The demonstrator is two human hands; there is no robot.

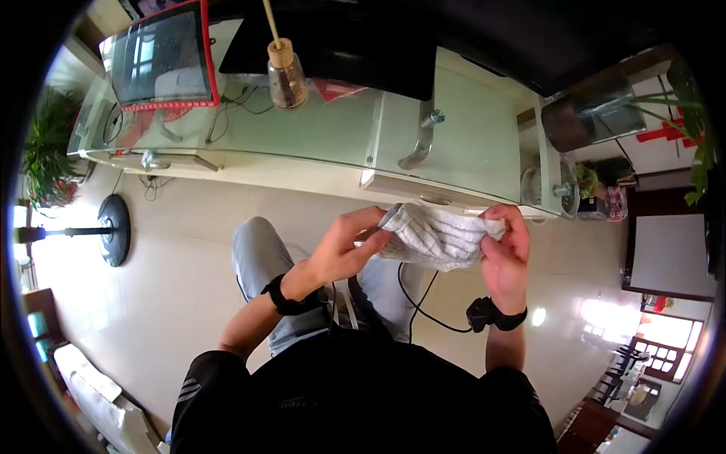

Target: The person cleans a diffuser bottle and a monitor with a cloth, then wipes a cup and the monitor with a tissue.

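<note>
A whitish-grey ribbed cloth (439, 236), creased and folded, is stretched between my two hands in front of my knees. My left hand (344, 246) pinches its left end, where a darker grey edge shows, between thumb and fingers. At the other end, my right hand (505, 246) grips the cloth's corner with bent fingers and thumb. What kind of cloth it is, I cannot tell for sure. Black bands circle both wrists, and a black cable (431, 318) runs from the right one.
A long glass-topped cabinet (302, 140) stands just ahead, with a drawer (423, 193) slightly out. On it are a red-framed screen (159, 60), a small glass bottle with a stick (287, 79) and a dark cylindrical vase (590, 117). A black round stand base (115, 231) rests on the left floor.
</note>
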